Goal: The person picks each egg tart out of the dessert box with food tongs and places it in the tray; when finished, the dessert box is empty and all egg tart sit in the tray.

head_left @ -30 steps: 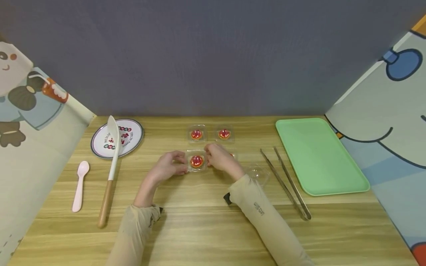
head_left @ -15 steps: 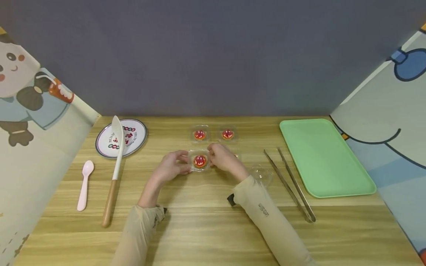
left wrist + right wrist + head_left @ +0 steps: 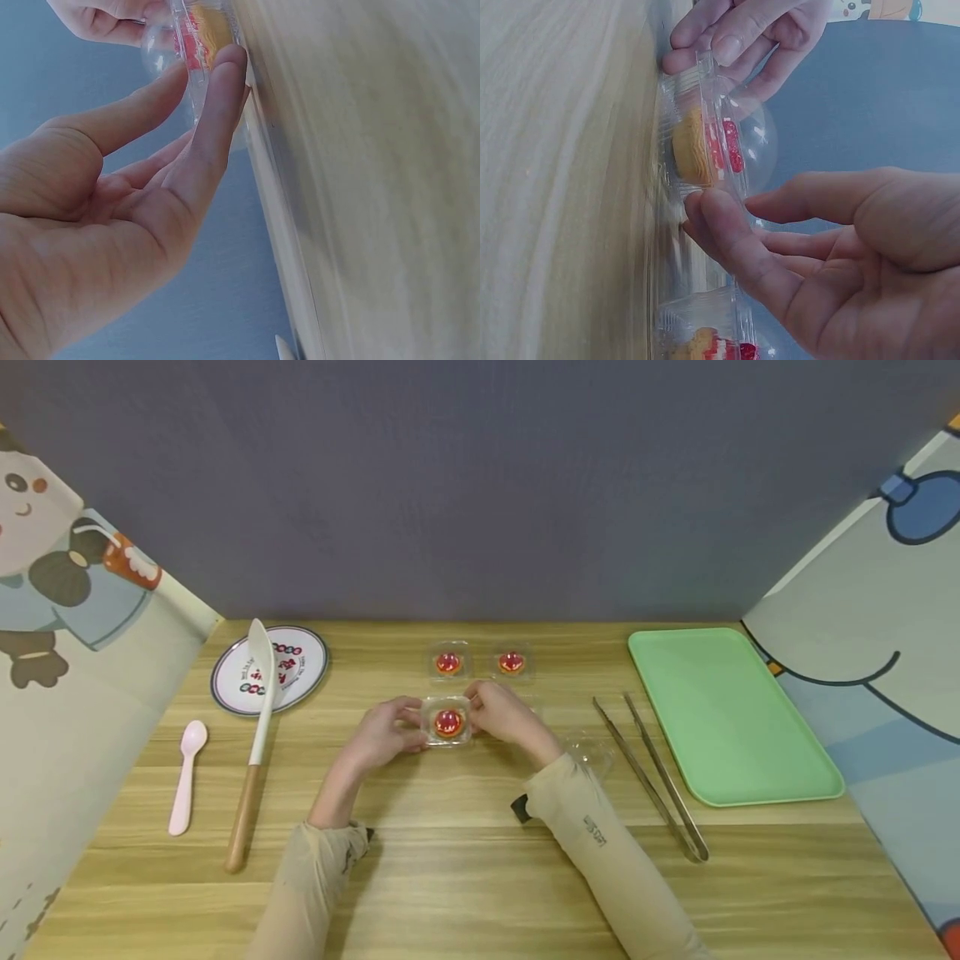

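In the middle of the table, both hands hold a small clear plastic box [image 3: 447, 739] with a domed lid. A tart [image 3: 448, 722] with a yellow base and red top sits inside it. My left hand [image 3: 384, 731] pinches the box's left edge; in the left wrist view its thumb [image 3: 142, 105] and forefinger meet around the rim. From the other side my right hand [image 3: 504, 714] pinches the right edge, thumb and fingertips close together in the right wrist view. Another boxed tart [image 3: 712, 345] lies beside it, mostly hidden by the right hand in the head view.
Behind are two more boxed tarts [image 3: 448, 662]. A clear domed lid [image 3: 588, 752] lies near the right forearm, with metal tongs [image 3: 660, 777] and a green tray [image 3: 735, 718] farther right. On the left are a plate [image 3: 300, 672], a long-handled spatula [image 3: 258, 727] and a pink spoon [image 3: 186, 777].
The head view has shifted slightly. Both hands stay at the same box; the right hand now covers more of the boxed tart beside it.
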`<state>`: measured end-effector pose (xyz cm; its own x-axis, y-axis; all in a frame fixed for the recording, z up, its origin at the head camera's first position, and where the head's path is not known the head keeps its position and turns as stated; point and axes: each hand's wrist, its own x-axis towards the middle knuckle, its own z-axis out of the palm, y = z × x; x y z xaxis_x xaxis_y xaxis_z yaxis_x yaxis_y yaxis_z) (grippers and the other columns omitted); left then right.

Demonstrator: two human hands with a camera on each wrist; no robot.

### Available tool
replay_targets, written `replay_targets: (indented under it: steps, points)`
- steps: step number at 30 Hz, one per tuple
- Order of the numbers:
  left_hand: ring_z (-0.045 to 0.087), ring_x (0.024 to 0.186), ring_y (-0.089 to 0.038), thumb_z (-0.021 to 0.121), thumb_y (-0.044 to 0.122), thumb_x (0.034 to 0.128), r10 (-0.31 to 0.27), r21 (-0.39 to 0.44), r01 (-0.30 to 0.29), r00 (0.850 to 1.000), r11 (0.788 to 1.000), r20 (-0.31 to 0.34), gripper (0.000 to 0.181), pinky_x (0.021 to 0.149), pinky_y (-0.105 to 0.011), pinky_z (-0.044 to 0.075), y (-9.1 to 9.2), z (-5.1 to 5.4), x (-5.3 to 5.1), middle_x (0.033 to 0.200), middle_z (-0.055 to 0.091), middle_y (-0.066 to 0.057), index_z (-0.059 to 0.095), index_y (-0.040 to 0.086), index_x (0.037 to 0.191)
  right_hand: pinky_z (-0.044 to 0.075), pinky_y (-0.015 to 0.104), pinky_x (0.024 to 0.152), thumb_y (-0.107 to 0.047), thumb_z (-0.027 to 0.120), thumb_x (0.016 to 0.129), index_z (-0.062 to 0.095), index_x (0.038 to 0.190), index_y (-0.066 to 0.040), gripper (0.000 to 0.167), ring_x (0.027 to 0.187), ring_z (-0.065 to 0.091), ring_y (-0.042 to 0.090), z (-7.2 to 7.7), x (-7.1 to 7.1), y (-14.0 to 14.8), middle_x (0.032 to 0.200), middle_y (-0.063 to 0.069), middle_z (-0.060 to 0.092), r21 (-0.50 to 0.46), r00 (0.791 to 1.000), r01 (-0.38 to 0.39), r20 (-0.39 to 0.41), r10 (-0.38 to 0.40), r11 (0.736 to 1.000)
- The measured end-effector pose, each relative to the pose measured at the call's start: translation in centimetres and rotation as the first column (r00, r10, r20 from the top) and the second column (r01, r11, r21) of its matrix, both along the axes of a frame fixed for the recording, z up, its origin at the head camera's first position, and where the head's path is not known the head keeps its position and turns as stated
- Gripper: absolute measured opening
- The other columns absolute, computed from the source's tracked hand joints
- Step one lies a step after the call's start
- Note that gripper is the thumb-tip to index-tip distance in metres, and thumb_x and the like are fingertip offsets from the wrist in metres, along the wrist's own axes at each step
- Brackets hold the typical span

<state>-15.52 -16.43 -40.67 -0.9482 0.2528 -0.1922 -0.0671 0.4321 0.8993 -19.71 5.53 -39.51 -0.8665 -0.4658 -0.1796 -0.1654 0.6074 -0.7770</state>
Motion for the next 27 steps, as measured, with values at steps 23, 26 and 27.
replay_targets:
  steps: [23,26,27]
  points:
    - [0.076,0.097,-0.037,0.070,-0.013,0.0938,0.000,0.031,-0.002,0.998,1.000,0.068,0.059,0.086,-0.036,0.067,-0.11,0.66,0.10,0.127,0.065,-0.038,0.045,-0.020,0.147,0.065,0.028,0.082,0.006,0.066,0.100,0.063,0.132,0.014,0.033,0.095,0.074,0.028,0.31,-0.01,0.57,0.120,0.025,0.071,-0.016,1.000,-0.002,0.025,0.003,1.000]
    - [0.076,0.098,-0.038,0.070,-0.013,0.0941,0.003,0.029,-0.005,0.998,1.000,0.070,0.059,0.086,-0.035,0.067,-0.06,0.71,0.12,0.129,0.064,-0.039,0.045,-0.019,0.147,0.065,0.029,0.085,0.006,0.066,0.100,0.063,0.132,0.014,0.033,0.097,0.074,0.029,0.37,-0.05,0.57,0.119,0.025,0.072,-0.003,1.000,-0.006,0.027,0.006,1.000]
    - [0.075,0.099,-0.039,0.070,-0.014,0.0942,0.005,0.030,-0.007,0.998,1.000,0.070,0.059,0.086,-0.035,0.067,-0.04,0.73,0.12,0.129,0.064,-0.039,0.045,-0.019,0.147,0.065,0.029,0.085,0.006,0.066,0.100,0.063,0.132,0.014,0.033,0.098,0.074,0.029,0.37,-0.07,0.56,0.119,0.026,0.072,0.001,1.000,-0.007,0.025,0.007,1.000]
